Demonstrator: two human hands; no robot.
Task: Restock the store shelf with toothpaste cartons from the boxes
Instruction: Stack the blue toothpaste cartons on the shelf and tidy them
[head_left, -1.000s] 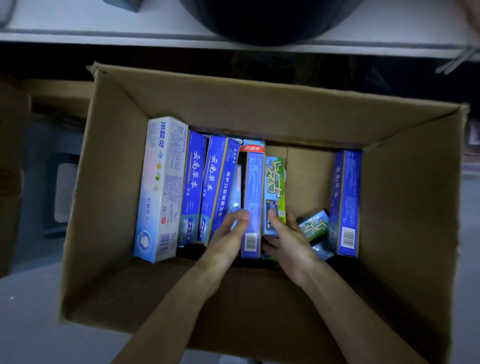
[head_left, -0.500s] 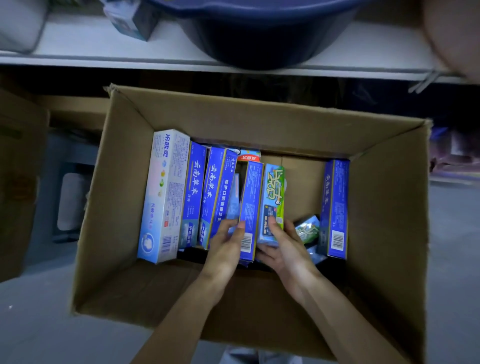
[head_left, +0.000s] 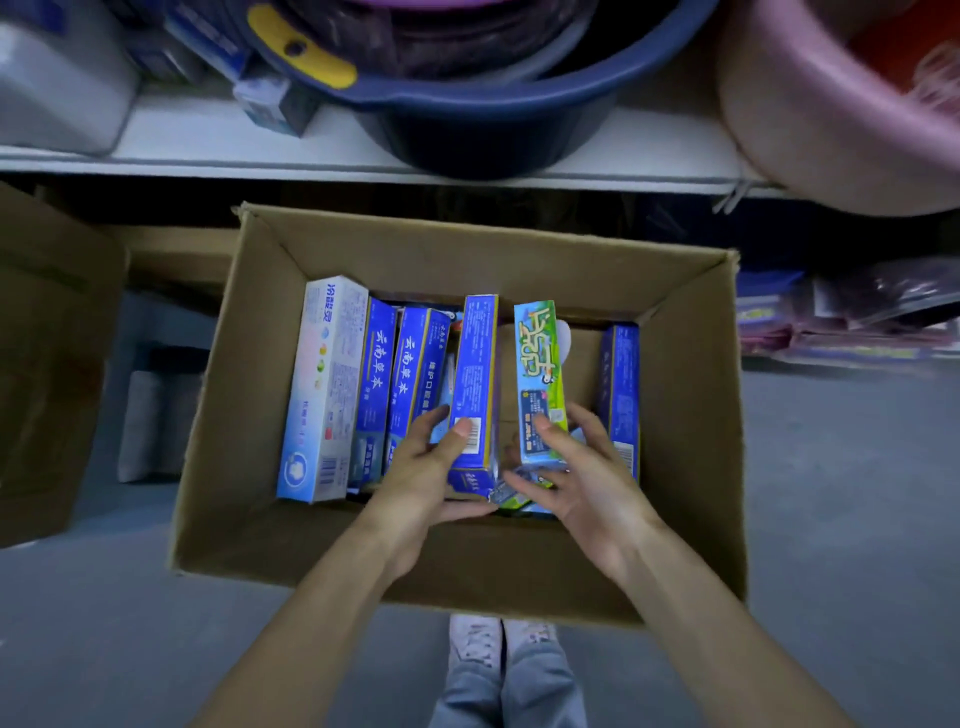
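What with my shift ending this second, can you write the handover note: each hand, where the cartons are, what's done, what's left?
Left hand grips a dark blue toothpaste carton with a barcode, inside the brown cardboard box.
Right hand pinches a green cartoon-printed carton beside it.
Also inside: a white-and-pale-blue carton at the left, blue cartons next to it, one blue carton by the right wall.
Done: two cartons gripped; neither is out of the box.
Left: put both on the white shelf above, then the rest.

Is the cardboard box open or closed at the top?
Open. Nothing covers the cardboard box, and the toothpaste cartons standing inside it show plainly from above.
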